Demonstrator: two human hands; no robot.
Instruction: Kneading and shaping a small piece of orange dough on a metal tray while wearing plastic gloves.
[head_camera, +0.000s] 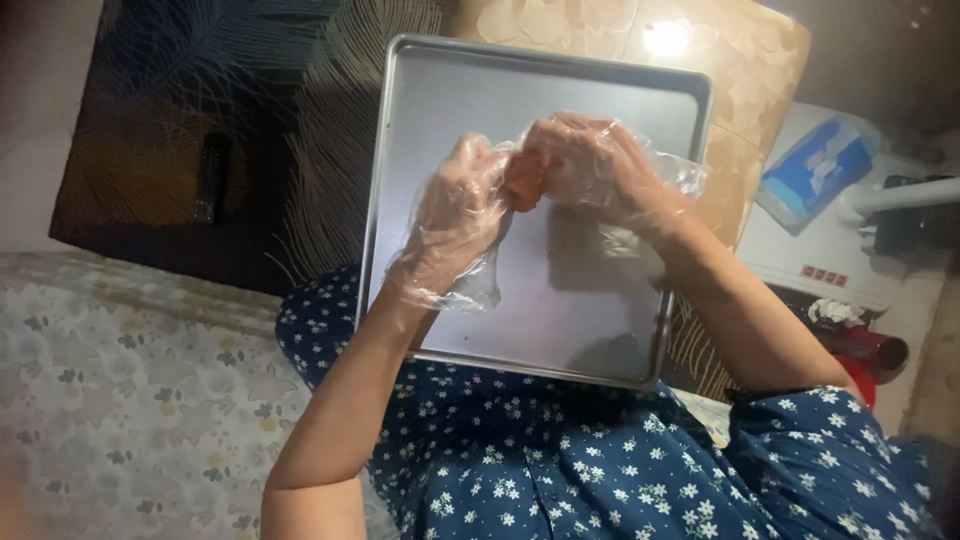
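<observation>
Both my hands wear loose clear plastic gloves and meet above a bare metal baking tray. My left hand and my right hand pinch a small orange-pink lump between their fingers, just over the tray's middle. Most of the lump is hidden by my fingers and the gloves. The tray lies flat on a dark glass table with a feather pattern, its near edge close to my lap in blue flowered cloth.
A dark remote control lies on the glass table at the left. A white appliance with a blue tissue pack on it stands at the right. A floral cushion is at the lower left.
</observation>
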